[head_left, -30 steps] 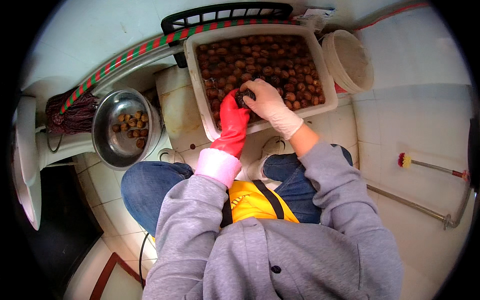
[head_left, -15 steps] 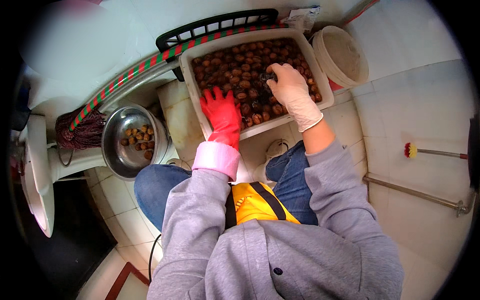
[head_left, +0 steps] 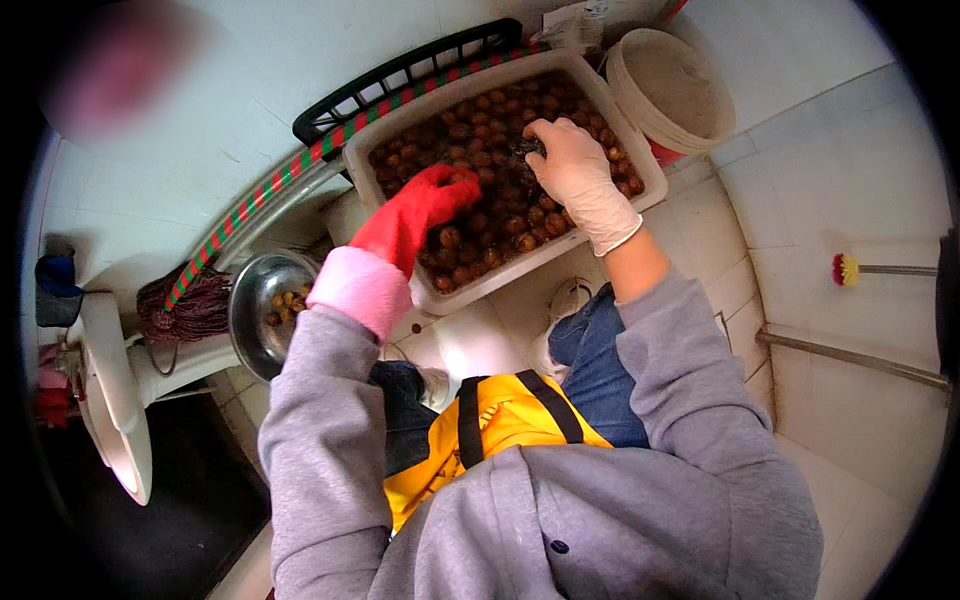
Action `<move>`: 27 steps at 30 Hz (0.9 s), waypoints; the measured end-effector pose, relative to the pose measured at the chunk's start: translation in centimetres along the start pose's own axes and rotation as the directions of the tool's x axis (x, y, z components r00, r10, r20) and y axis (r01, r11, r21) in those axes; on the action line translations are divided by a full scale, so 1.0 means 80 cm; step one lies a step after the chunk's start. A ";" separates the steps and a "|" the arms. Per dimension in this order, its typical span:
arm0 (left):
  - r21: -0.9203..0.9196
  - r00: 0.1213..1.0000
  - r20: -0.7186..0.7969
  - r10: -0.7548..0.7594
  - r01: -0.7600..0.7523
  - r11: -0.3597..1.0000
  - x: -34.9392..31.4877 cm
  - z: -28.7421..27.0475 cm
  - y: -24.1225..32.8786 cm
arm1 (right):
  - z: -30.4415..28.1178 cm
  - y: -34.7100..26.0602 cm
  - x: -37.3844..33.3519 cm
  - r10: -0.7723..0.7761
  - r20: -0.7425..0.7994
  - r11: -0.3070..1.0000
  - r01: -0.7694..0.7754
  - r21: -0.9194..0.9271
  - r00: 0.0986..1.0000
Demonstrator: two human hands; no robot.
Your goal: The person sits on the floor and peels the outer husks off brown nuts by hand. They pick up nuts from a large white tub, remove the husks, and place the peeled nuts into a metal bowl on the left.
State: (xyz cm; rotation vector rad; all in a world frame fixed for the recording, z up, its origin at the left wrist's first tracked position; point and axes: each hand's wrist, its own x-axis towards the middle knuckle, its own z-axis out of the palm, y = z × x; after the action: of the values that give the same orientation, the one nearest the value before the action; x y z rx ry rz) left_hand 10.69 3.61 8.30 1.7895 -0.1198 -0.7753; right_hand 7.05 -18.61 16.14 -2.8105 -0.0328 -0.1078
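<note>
A white rectangular tub [head_left: 654,178] holds many brown walnuts [head_left: 525,242] in dark water. My left hand [head_left: 425,205], in a red rubber glove with a pink cuff, hovers over the left half of the tub. Its fingers curl inward, and whatever they hold is hidden. My right hand [head_left: 572,165], in a thin whitish glove, is closed over the tub's right half. Between its thumb and fingers is a dark, wiry scourer [head_left: 528,148], partly covered by the hand.
A steel bowl [head_left: 262,330] with some lighter walnuts stands left of the tub. A whitish bucket [head_left: 690,130] stands at its right. Behind are a black plastic rack [head_left: 400,85] and a striped mop handle [head_left: 245,212]. A white basin [head_left: 110,400] is at far left.
My left hand has lifted off the walnuts, and its spread fingers have curled in. My right hand stays closed on the scourer. The view has shifted; my left knee has moved inward.
</note>
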 end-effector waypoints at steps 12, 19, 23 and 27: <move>-0.954 0.971 0.232 0.060 0.215 0.211 -0.033 -0.032 -0.012 | 0.008 -0.032 0.003 -0.030 0.035 0.999 0.029 0.033 0.999; -0.967 0.960 0.219 -0.177 0.238 0.091 -0.036 -0.024 0.009 | 0.020 -0.027 0.006 -0.109 0.008 0.994 0.108 0.021 0.994; -0.966 0.937 0.250 -0.243 0.258 0.002 -0.041 -0.026 0.017 | 0.027 -0.027 0.008 -0.105 0.025 0.994 0.105 0.022 0.994; -0.970 0.962 -0.054 -0.266 0.013 0.243 -0.029 -0.062 -0.019 | 0.028 -0.022 0.008 -0.102 0.026 0.994 0.101 0.042 0.994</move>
State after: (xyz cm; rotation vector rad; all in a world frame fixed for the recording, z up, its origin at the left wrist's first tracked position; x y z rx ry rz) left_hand 11.21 9.23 8.75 0.6083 0.5981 -0.5402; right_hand 7.78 -16.19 14.63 -2.7697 -0.1821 -0.0898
